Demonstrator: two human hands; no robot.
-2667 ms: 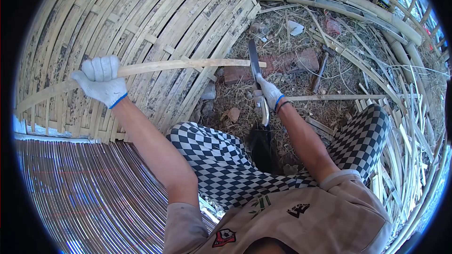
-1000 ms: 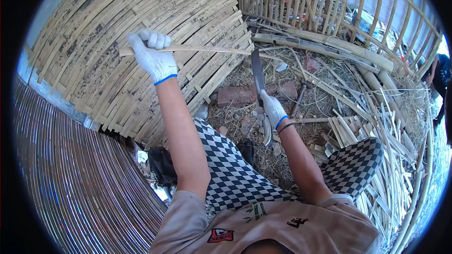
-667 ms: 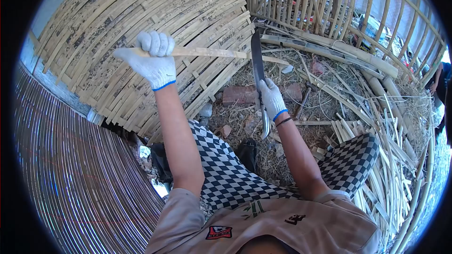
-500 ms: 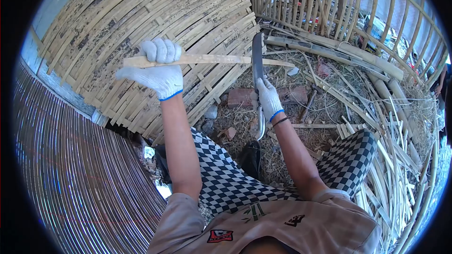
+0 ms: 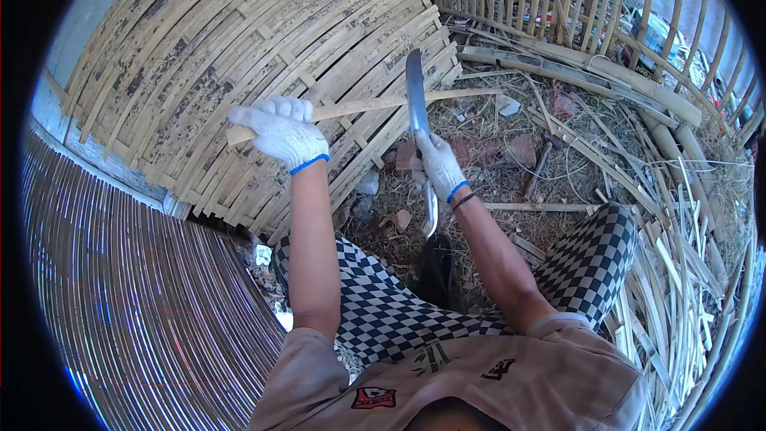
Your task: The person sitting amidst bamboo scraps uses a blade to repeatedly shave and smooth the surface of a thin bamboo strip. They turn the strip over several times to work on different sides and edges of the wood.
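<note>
My left hand (image 5: 279, 129), in a white knit glove with a blue cuff, is wrapped round the thick left end of a long bamboo strip (image 5: 359, 106). From my fist the strip runs rightward, thinning to a point. My right hand (image 5: 440, 164), gloved the same way, grips the handle of a machete (image 5: 416, 92), its blade pointing up and away from me. The blade crosses over the strip in this view, at about the middle of its length. A reddish brick (image 5: 499, 152) lies on the ground just beyond my right hand.
A woven bamboo panel (image 5: 199, 72) fills the upper left. Corrugated sheeting (image 5: 144, 287) lies at lower left. Split bamboo strips (image 5: 666, 303) are heaped at my right, with bamboo poles (image 5: 590, 80) and a bamboo fence (image 5: 550, 0) beyond. A hammer-like tool (image 5: 542, 166) rests by the brick.
My left hand has turned over, its back now facing up, and moved slightly right with the strip. The machete has shifted left along the strip and tilted.
</note>
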